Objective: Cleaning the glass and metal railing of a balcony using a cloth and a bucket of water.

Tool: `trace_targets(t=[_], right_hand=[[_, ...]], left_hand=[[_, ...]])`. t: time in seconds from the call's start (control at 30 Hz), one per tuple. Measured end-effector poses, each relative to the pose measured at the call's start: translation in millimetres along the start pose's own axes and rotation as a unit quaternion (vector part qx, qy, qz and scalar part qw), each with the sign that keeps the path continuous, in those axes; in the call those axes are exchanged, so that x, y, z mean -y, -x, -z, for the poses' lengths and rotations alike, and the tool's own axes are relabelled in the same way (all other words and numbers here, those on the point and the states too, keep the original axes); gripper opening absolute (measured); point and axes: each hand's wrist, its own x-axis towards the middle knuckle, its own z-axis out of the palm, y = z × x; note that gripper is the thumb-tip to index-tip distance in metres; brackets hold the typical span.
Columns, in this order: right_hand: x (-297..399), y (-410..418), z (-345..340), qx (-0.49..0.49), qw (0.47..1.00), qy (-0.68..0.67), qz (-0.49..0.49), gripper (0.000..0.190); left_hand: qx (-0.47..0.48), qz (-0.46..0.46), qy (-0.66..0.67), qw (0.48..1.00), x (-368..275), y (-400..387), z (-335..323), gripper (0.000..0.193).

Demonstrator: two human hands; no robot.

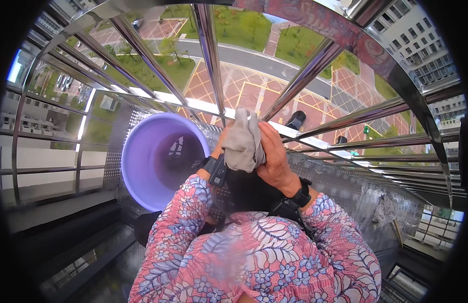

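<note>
A damp-looking grey cloth (242, 142) is bunched between my two hands, in front of the upright metal bars. My left hand (221, 143) is at the cloth's left side, largely hidden by it and by a black wrist device. On the right side, my right hand (273, 157) presses its palm and fingers along the cloth. A purple plastic bucket (129, 163) stands to the left of my left wrist, with dark water and a bright reflection inside.
Shiny metal railing bars (209, 57) curve around the front and sides, above a perforated metal floor (321, 178). A grey mop head (385, 210) with a wooden handle lies at the right. Ground, road and lawn show far below through the bars.
</note>
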Motion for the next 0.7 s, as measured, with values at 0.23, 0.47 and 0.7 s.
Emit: trace_targets(t=[0.23, 0.47, 0.7], right_hand=[[-38.4, -64.2, -77.0, -0.139, 0.963, -0.084, -0.214, 0.048], [-104.2, -120.9, -91.6, -0.343, 0.884, -0.179, -0.261, 0.035], [-116.8, -157.1, -118.8, 0.207, 0.931, -0.220, -0.204, 0.028]], left_hand=[[-0.056, -0.009, -0.083, 0.995, -36.6, 40.8, -31.1, 0.032], [-0.178, -0.082, -0.125, 0.973, -73.1, 76.1, -32.7, 0.038], [-0.071, -0.070, -0.002, 0.995, -86.4, 49.9, -6.2, 0.038]])
